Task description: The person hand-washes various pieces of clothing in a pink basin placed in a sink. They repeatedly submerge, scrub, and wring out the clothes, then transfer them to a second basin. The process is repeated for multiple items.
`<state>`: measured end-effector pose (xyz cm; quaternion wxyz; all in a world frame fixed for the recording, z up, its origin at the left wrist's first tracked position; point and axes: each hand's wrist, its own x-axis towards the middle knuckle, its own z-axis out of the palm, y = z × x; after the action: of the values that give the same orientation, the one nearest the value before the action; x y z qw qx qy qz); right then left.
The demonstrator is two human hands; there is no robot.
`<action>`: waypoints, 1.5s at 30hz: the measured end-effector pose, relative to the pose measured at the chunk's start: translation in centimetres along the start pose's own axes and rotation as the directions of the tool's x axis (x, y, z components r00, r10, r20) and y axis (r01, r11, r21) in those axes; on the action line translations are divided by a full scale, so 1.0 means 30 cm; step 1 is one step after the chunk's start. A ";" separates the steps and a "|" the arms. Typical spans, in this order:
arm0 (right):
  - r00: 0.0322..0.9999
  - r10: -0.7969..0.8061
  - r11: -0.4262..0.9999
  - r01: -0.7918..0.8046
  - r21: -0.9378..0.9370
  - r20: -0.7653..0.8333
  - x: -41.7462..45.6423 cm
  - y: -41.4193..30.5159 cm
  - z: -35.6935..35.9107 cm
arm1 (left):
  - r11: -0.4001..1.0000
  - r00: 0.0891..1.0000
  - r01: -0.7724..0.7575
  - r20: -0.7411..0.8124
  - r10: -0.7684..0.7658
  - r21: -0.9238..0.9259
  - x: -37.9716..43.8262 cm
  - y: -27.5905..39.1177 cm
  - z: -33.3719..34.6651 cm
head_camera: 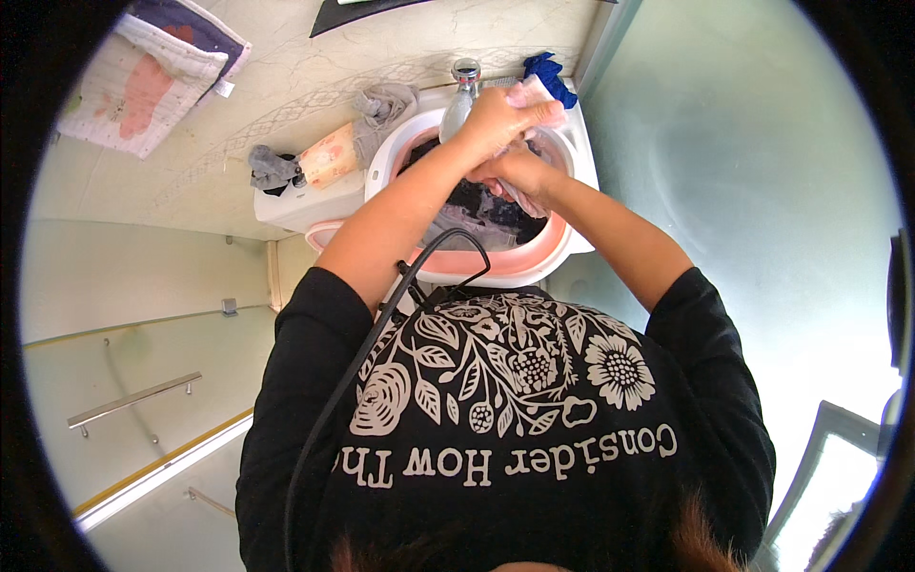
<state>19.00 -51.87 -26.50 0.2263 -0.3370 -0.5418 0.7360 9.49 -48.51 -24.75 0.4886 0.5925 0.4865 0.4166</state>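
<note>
Over a pink and white plastic basin, my left hand grips one end of a wet, pale pink cloth, which sticks up past my fingers. Just below it, my right hand is closed on the same cloth, and a part of it hangs under that hand. Dark and grey wet clothes lie in the basin. A chrome faucet stands behind the basin, close to my left hand. A dark blue cloth lies bunched at the sink's back right corner.
Left of the basin, a grey cloth, an orange-patterned packet and a small grey cloth rest on the white counter. A frosted glass panel stands at the right. A black cable hangs before my chest.
</note>
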 end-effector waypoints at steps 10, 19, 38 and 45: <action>0.968 0.055 0.979 -0.003 -0.206 0.246 0.021 -0.089 -0.049 | 0.976 0.992 -0.125 -0.058 0.116 -0.178 -0.075 -0.014 -0.148; 0.202 -0.857 -0.182 0.742 -0.645 0.474 0.586 -0.273 0.047 | 0.158 0.774 -0.316 0.158 0.614 0.935 -0.207 0.096 -0.777; 0.947 -0.255 0.166 -0.154 -0.974 -0.194 0.192 0.390 -0.227 | 0.829 0.934 -0.068 -0.257 0.249 0.556 -0.278 -0.274 -0.394; 0.915 -0.367 0.735 0.174 -0.655 -0.168 -0.014 -0.157 -0.143 | 0.467 0.949 -0.314 0.290 0.124 0.827 -0.300 -0.403 -0.243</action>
<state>22.32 -47.94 -22.71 0.2827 -0.4122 -0.7603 0.4149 -1.24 -55.50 -35.55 0.1122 0.8507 0.4998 0.1176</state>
